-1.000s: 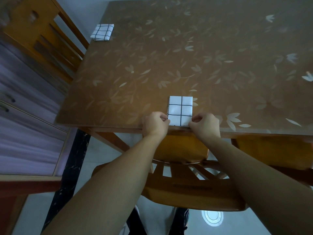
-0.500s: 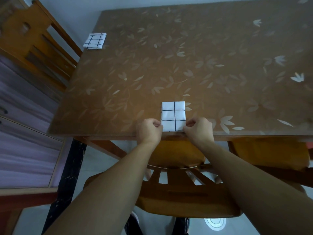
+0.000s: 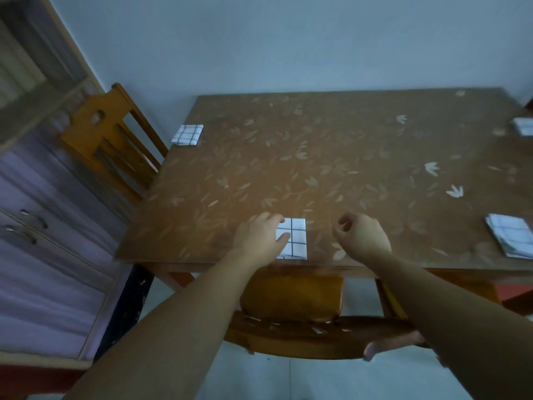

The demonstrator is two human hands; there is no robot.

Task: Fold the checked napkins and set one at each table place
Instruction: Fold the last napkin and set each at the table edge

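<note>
A folded white checked napkin [image 3: 295, 239] lies on the brown leaf-patterned table [image 3: 317, 174] near its front edge. My left hand [image 3: 259, 235] rests flat on the napkin's left part, fingers fairly straight. To the right of the napkin, my right hand [image 3: 360, 233] hovers apart from it with fingers loosely curled and holding nothing. Three more folded checked napkins lie on the table: one at the far left corner [image 3: 187, 135], one at the right front [image 3: 510, 239], one at the far right edge [image 3: 523, 126].
A wooden chair [image 3: 291, 321] stands tucked under the table's front edge below my arms. Another wooden chair [image 3: 112, 142] stands at the table's left end. A cabinet with handles [image 3: 43, 226] fills the left side. A pale wall lies behind the table.
Both hands let go of the napkin's near corners. The left hand now lies flat on it, the right has lifted off to the right. The view tilted up, showing more napkins.
</note>
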